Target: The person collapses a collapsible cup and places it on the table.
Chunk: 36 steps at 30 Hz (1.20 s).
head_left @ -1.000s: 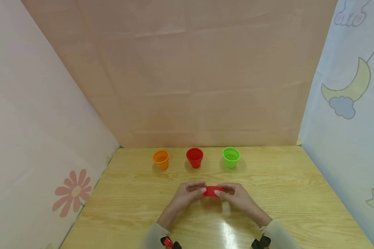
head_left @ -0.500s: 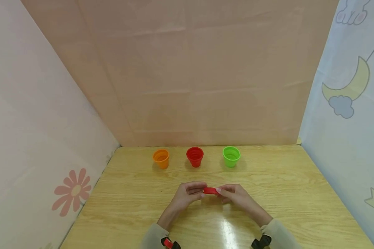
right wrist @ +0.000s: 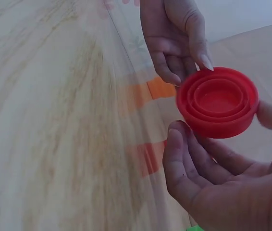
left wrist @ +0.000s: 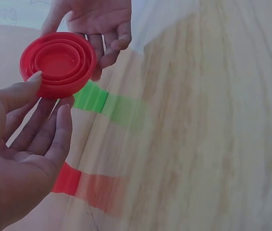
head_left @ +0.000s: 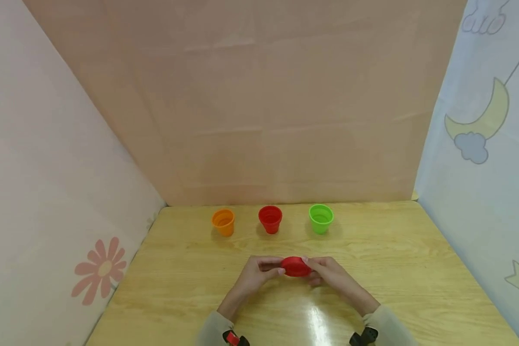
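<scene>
Both hands hold a flattened red collapsible cup [head_left: 295, 266] between them over the near half of the table. Its nested rings show in the left wrist view, where the cup [left wrist: 59, 65] faces the camera. My left hand [head_left: 259, 270] pinches its left side, thumb on the rim and fingers beneath. The right hand [head_left: 328, 273] grips the opposite side, and in the right wrist view the thumb presses the edge of the cup [right wrist: 217, 102] with fingers under it. Farther back stand an orange cup [head_left: 223, 222], a red cup [head_left: 270, 219] and a green cup [head_left: 321, 218], all upright.
The wooden table [head_left: 177, 288] ends at a brown cloth backdrop [head_left: 259, 120]. Pale printed walls stand on the left [head_left: 69, 144] and right [head_left: 471, 202]. The three upright cups form a row along the far edge.
The flattened red cup has tilted in the hands, from edge-on half a second ago to a wider oval now. The right fingers have shifted on its rim. The three standing cups stay put.
</scene>
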### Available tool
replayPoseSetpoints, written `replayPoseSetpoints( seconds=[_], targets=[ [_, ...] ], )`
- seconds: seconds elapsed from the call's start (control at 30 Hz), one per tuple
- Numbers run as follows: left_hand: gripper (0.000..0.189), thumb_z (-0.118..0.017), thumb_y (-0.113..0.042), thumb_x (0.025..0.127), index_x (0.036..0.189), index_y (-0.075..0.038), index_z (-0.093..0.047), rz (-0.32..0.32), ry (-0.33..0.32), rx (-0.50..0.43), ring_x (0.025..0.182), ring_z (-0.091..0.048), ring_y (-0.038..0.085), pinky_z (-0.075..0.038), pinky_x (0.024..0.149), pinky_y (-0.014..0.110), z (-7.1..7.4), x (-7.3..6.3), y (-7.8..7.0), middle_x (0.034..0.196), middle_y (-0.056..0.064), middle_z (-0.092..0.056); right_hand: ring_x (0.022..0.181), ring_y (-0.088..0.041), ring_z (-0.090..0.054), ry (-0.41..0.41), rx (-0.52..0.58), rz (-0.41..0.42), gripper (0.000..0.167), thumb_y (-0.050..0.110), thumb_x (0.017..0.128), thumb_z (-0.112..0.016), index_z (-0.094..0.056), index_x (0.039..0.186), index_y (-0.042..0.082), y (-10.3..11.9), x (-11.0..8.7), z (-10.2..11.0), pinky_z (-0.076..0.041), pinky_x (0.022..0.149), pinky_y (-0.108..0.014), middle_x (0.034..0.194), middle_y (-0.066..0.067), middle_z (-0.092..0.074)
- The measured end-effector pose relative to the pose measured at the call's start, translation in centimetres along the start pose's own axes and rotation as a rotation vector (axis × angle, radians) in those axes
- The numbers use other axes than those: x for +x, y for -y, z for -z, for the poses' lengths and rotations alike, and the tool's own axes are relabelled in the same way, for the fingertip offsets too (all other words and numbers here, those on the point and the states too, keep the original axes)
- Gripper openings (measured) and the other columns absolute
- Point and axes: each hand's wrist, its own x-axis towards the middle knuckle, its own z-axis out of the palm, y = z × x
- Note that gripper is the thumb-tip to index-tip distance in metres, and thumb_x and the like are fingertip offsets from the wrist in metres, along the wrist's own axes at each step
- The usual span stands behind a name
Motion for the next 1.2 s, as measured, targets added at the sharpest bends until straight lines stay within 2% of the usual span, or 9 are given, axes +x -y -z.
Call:
replayPoseSetpoints(
  seconds=[0.23,0.43,0.6,0.8,0.97,1.2],
  targets=[
    [0.03,-0.078,-0.015,0.095,0.122,-0.003,-0.077,0.003,-0.03,-0.036,0.094,-0.077,0.007,-0.065,0.088,0.03,0.1,0.1,0.1,0.12,0.016,-0.079,0.102,-0.015,-0.075,-0.044,-0.004,0.05,0.05,0.034,0.107,-0.061,-0.065,0.129,-0.011,0.3,0.1,0.5,-0.064,0.095,-0.042,0.115,-0.01,-0.077],
    [0.032,-0.078,-0.012,0.095,0.124,0.003,-0.075,0.072,-0.044,-0.155,0.093,-0.078,0.011,-0.066,0.089,0.035,-0.1,0.3,0.2,0.12,0.018,-0.078,0.103,-0.014,-0.075,-0.073,0.007,0.06,0.047,0.028,0.103,-0.069,-0.063,0.131,-0.01,0.0,-0.1,1.0,-0.064,0.095,-0.041,0.12,-0.009,-0.076],
    [0.033,-0.078,-0.017,0.096,0.123,0.001,-0.076,0.143,-0.062,-0.196,0.091,-0.079,0.014,-0.066,0.084,0.029,0.0,0.4,0.2,0.119,0.014,-0.078,0.101,-0.016,-0.076,-0.05,0.032,0.063,0.049,0.022,0.102,-0.07,-0.059,0.134,-0.013,-0.3,-0.2,1.2,-0.065,0.093,-0.038,0.121,-0.012,-0.075],
    [0.034,-0.077,-0.02,0.097,0.124,0.001,-0.076,0.206,-0.054,-0.258,0.087,-0.078,0.012,-0.062,0.073,0.019,0.0,0.4,0.3,0.113,0.01,-0.08,0.104,-0.017,-0.076,-0.019,0.129,0.049,0.049,0.018,0.102,-0.069,-0.058,0.134,-0.017,-0.3,-0.3,1.2,-0.064,0.096,-0.041,0.12,-0.009,-0.076],
    [0.032,-0.076,-0.019,0.098,0.123,0.001,-0.076,0.245,-0.046,-0.306,0.083,-0.078,0.011,-0.061,0.07,0.018,0.1,0.5,0.5,0.104,0.008,-0.082,0.103,-0.017,-0.077,0.028,0.211,0.044,0.043,0.014,0.104,-0.065,-0.06,0.132,-0.019,-0.4,-0.5,1.4,-0.065,0.094,-0.038,0.116,-0.009,-0.079],
    [0.033,-0.076,-0.02,0.098,0.122,0.002,-0.076,0.262,-0.022,-0.313,0.08,-0.077,0.01,-0.062,0.071,0.019,0.0,0.3,0.6,0.097,0.006,-0.082,0.104,-0.018,-0.077,0.076,0.284,0.024,0.039,0.012,0.105,-0.064,-0.062,0.13,-0.018,-0.7,-0.4,1.6,-0.065,0.094,-0.037,0.116,-0.009,-0.078]
  ],
)
